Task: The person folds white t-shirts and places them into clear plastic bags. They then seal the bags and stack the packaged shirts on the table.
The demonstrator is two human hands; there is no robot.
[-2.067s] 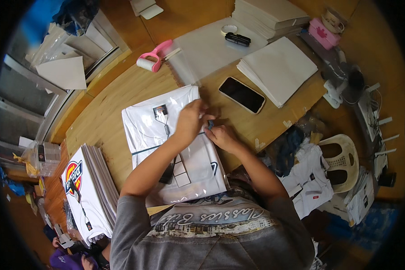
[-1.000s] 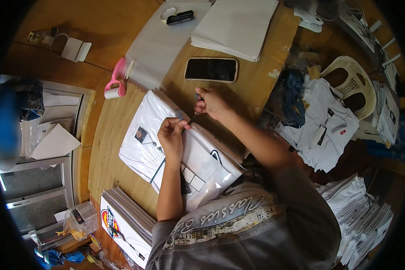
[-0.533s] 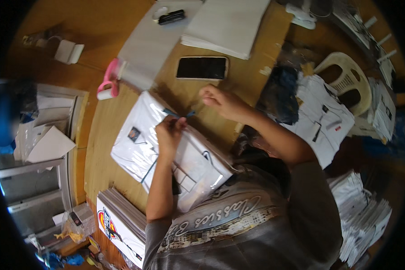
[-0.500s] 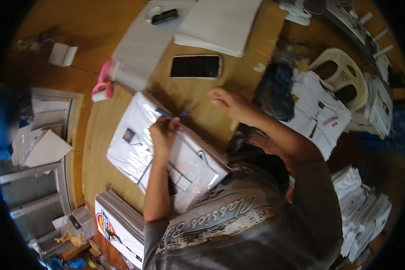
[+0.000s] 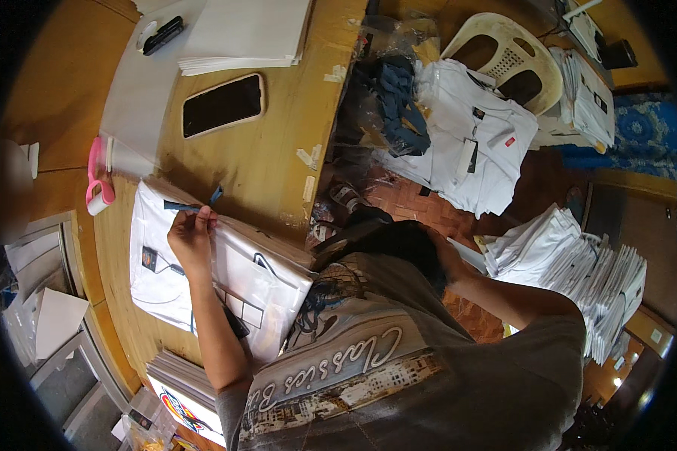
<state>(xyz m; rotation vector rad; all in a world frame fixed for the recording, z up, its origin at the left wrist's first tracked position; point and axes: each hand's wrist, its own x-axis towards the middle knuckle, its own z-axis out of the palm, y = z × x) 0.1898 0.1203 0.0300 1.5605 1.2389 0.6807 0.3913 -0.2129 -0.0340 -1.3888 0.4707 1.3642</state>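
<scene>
My left hand (image 5: pixel 192 239) rests over the top edge of a stack of folded white shirts (image 5: pixel 158 289) in clear plastic, on the table to the left. Its thumb and fingers pinch a narrow dark-blue strip (image 5: pixel 179 206), whose other end (image 5: pixel 217 195) sticks up past the fingertips. Black cord and tags show under the plastic. Over by my lap, my right hand (image 5: pixel 444 255) is down beside a dark rounded thing (image 5: pixel 399 244); its fingers are hidden, so I cannot see whether it holds anything.
On the table lie a phone (image 5: pixel 223 105), white sheets (image 5: pixel 241 34), a pink-handled roller (image 5: pixel 96 177) and a black object (image 5: pixel 163 36). White shirts (image 5: pixel 466 143) lie beside a cream plastic chair (image 5: pixel 545 79). A tall pile of bagged shirts (image 5: pixel 572 278) stands to the right.
My right hand has dropped from above the table to beside my lap. My left hand stays at the stack with the blue strip. The view has swung to the right.
</scene>
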